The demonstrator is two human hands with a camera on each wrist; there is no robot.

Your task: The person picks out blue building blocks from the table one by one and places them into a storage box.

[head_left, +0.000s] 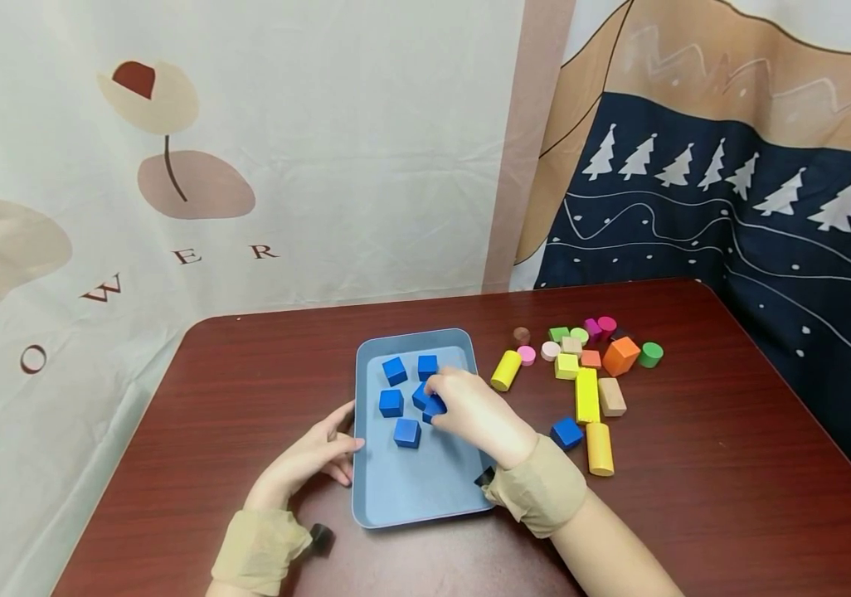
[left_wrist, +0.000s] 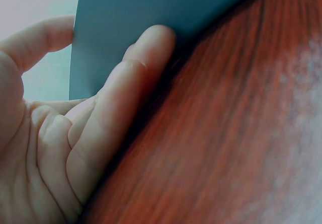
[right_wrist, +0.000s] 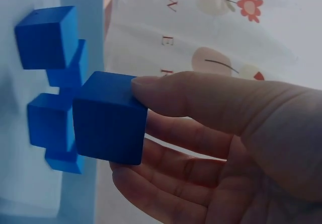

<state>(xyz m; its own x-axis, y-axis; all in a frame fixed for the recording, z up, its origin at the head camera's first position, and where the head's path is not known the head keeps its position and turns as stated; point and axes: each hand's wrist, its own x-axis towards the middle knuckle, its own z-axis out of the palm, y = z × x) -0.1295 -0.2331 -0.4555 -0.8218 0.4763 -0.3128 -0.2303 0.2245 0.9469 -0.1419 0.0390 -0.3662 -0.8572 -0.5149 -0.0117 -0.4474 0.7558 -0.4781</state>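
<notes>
My right hand (head_left: 481,410) is over the blue tray (head_left: 425,497), pinching a blue cube (right_wrist: 108,128) between thumb and fingertips. Whether this cube touches the tray floor, I cannot tell. Several other blue cubes (head_left: 406,433) lie spaced out in the tray's far half, one right beside the held cube. At the tray's left side is my left hand (head_left: 313,452). Its thumb hooks onto the rim while the fingers (left_wrist: 113,113) lie against the outer wall, as the left wrist view shows.
Right of the tray, one blue cube (head_left: 566,433) lies near a yellow cylinder (head_left: 600,449) and a yellow rectangular block (head_left: 586,396). Farther back are an orange cube (head_left: 621,356), a green cylinder (head_left: 650,355) and several small coloured pieces. Printed cloth (head_left: 366,207) hangs behind the table.
</notes>
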